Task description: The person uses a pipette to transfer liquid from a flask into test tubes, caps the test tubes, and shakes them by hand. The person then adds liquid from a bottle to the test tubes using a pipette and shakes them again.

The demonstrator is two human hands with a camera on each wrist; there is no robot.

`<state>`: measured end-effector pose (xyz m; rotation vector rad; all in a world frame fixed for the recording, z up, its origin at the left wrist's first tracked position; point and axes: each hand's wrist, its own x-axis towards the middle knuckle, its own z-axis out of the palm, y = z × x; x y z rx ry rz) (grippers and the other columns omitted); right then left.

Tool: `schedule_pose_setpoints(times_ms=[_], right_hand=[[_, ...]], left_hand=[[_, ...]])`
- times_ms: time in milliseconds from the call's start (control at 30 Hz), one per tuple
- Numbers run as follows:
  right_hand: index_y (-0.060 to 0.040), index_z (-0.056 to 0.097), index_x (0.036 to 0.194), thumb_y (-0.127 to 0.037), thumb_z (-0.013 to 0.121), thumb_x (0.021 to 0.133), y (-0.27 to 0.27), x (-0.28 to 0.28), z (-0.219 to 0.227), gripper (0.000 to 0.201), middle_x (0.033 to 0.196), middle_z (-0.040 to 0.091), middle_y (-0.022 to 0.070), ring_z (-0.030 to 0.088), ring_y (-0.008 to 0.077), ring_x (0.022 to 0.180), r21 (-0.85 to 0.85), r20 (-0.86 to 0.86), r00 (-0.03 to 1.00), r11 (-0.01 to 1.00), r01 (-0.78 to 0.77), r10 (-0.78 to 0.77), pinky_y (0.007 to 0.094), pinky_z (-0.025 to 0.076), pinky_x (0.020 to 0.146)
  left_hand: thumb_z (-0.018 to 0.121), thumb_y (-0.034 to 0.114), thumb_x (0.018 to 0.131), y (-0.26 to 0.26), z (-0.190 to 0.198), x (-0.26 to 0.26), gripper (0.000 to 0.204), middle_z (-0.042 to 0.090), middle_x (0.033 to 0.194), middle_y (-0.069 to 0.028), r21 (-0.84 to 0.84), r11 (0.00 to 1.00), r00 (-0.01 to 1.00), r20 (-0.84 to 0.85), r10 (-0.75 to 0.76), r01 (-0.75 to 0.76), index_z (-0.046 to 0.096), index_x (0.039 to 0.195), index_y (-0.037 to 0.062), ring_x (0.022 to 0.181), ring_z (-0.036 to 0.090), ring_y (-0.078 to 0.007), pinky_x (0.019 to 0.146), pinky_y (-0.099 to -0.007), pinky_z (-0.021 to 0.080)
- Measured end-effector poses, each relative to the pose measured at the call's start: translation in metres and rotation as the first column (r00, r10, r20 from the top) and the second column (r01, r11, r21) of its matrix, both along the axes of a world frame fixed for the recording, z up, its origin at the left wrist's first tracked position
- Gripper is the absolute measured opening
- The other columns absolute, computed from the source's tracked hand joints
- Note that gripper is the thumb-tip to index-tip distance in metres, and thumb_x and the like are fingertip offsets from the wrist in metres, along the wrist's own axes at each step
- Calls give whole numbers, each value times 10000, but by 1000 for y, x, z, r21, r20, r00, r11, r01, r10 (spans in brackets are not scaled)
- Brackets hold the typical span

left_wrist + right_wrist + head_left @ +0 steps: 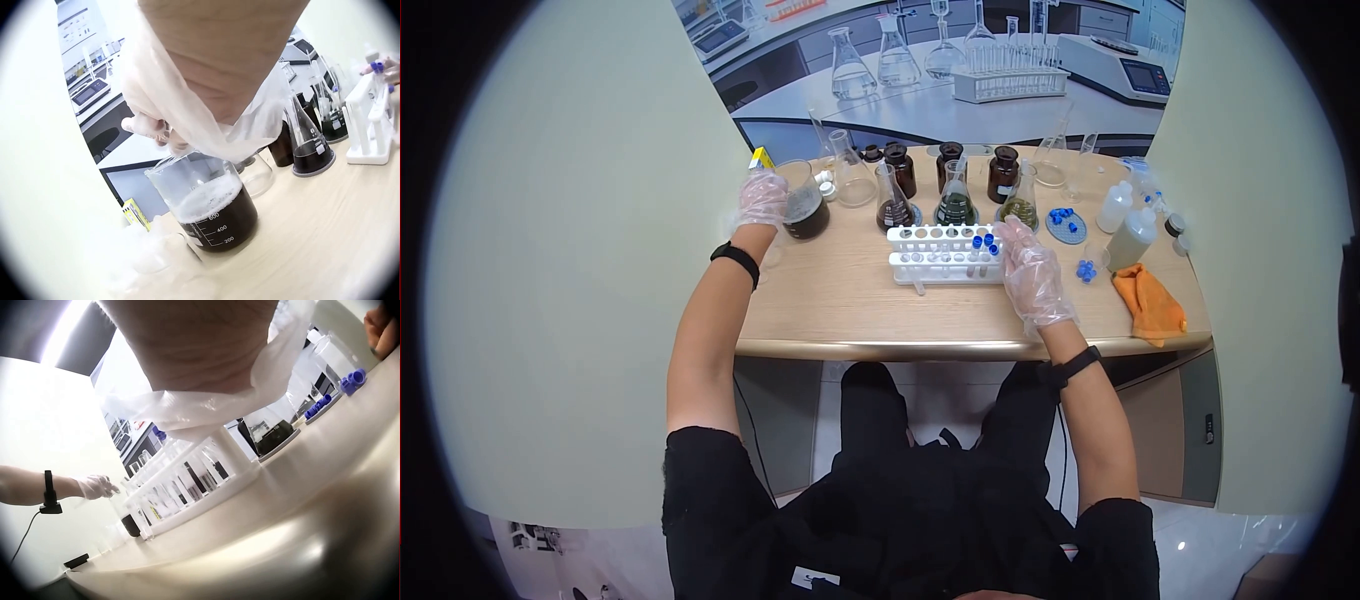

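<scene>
My gloved left hand is at the rim of a large glass beaker, its fingers curled at the edge and gripping it. Dark liquid topped with pale foam lies inside the beaker, which stands on the table's left side. A white test tube rack holds several tubes, some with blue caps. Against the rack's right end rests my gloved right hand, fingers extended toward the back beside the capped tubes. In the right wrist view, the palm and glove cuff hide those fingertips.
Conical flasks of dark liquid and brown bottles stand behind the rack. To the right are a blue dish with caps, loose blue caps, plastic bottles and an orange cloth. A yellow box is at the back left.
</scene>
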<state>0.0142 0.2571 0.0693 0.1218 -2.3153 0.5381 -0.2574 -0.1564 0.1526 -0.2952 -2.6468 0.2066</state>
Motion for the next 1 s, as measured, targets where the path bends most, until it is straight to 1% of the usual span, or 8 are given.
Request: schedule_pose_setpoints(times_ms=[100,167,200,267,600,900,967,1000], right_hand=[[-114,740,1265,-12,676,897,1,-1,-1,387,1343,693,194,686,375,1201,-9,-25,1000,1000,-12,12,437,572,1021],[-119,736,1272,-4,670,899,0,-2,-2,396,1338,694,196,690,377,1192,4,-32,999,1000,-6,6,438,578,1012],[-118,732,1277,-1,667,899,1,-2,-2,401,1337,695,194,690,376,1190,9,-39,999,1000,-11,11,438,577,1015],[-116,728,1283,2,664,899,1,-2,-4,407,1335,696,193,691,375,1189,14,-44,999,1000,-11,11,439,577,1018],[-99,715,1308,9,660,877,2,1,-3,448,1373,678,186,681,360,1213,-3,19,1000,1000,-17,17,424,566,1043],[-93,700,1334,-16,658,883,6,-2,-7,460,1394,668,179,666,330,1254,55,41,999,998,0,-2,411,559,1058],[-98,698,1338,-28,659,887,6,-1,-7,458,1398,667,174,665,325,1257,76,52,998,997,13,-17,409,561,1054],[-101,691,1331,-26,660,895,6,0,-5,444,1379,670,199,681,359,1211,74,38,999,997,1,-4,429,579,1011]], left_hand=[[533,261,1038,-3,-9,-12,346,744,1066,-241,-154,985,997,6,-77,77,728,1097,-18,1004,732,-378,851,-478,578],[586,139,945,0,-14,-11,219,749,946,-180,-170,979,972,-186,-146,115,762,983,15,911,741,-345,795,-460,589],[586,139,945,3,-12,-10,219,749,946,-180,-170,978,971,-185,-150,118,762,983,15,911,741,-345,795,-460,589],[485,201,1053,7,-4,-7,344,719,1122,-246,-19,997,997,15,-77,77,683,1196,-41,991,714,-420,857,-498,576],[491,176,1038,4,-8,-9,339,691,1200,-251,-80,990,993,-12,-115,114,691,1216,-33,997,709,-427,877,-499,574],[562,165,991,2,-3,-6,302,715,1115,-248,-165,983,995,-37,-90,83,718,1181,-10,997,727,-386,858,-482,589],[563,154,995,6,3,-5,309,728,1019,-227,235,971,999,16,30,-33,707,1242,36,942,728,-365,826,-480,582],[563,154,995,9,5,-2,309,728,1019,-227,236,971,1000,17,24,-28,707,1242,36,942,728,-365,826,-480,582]])
